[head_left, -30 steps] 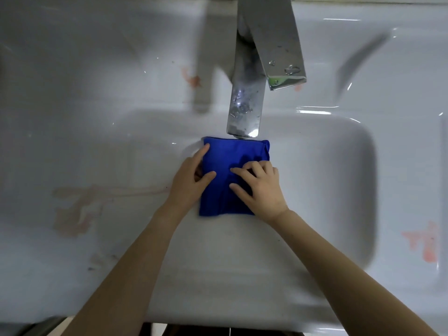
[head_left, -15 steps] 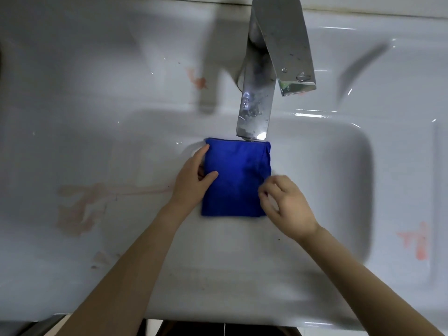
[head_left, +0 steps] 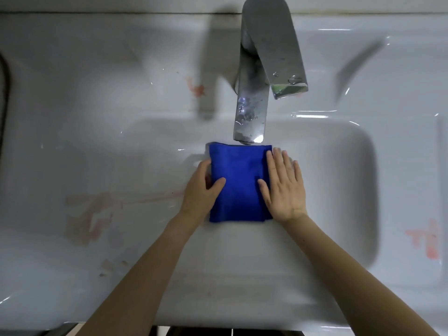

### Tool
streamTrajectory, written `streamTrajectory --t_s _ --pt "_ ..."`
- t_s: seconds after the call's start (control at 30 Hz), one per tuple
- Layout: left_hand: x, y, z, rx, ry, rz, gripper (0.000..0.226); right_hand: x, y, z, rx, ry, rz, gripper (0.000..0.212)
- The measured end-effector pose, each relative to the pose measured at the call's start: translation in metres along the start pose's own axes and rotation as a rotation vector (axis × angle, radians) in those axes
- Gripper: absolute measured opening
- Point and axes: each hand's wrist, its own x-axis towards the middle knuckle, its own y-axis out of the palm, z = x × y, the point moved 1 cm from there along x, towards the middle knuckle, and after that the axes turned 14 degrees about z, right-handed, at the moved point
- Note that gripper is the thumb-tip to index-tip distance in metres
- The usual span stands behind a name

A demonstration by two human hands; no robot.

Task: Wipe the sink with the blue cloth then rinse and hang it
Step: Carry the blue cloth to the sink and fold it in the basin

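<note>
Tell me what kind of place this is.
Probably a bathroom or washroom: a white sink with a moulded basin, a chrome faucet above it, and a folded blue cloth under both hands.

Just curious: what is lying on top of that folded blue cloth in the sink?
Both hands: the left hand grips its left edge, the right hand lies flat on its right side. The basin beneath the blue cloth is covered.
</note>
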Motion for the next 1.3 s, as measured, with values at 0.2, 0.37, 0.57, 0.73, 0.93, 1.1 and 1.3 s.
streamTrajectory --t_s 0.2,0.37,0.57,0.73,0.93,1.1,1.3 --pt "0.002 0.043 -0.026 0.062 0.193 -0.026 0.055 -0.017 -0.003 -0.038 -0.143 0.088 0.031 0.065" --pt "0.018 0.086 -0.036 0.382 0.179 0.074 0.065 -0.015 0.003 -0.041 -0.163 0.084 0.029 0.065" --pt "0.007 0.076 -0.032 0.788 0.388 -0.192 0.05 -0.017 -0.002 -0.039 -0.133 0.072 0.014 0.065" --pt "0.016 0.078 -0.012 1.025 0.204 0.019 0.066 -0.018 -0.004 -0.039 -0.112 0.066 0.015 0.064" --pt "0.005 0.053 -0.029 0.897 0.231 0.067 0.058 -0.022 -0.023 -0.011 0.149 0.093 -0.015 0.054" --pt "-0.016 -0.001 -0.01 0.885 0.13 -0.082 0.055 -0.01 -0.028 0.031 0.3 0.282 0.045 0.068" --pt "-0.021 -0.026 0.028 1.063 -0.061 -0.022 0.061 0.008 -0.017 0.06 0.215 0.457 0.089 0.071"
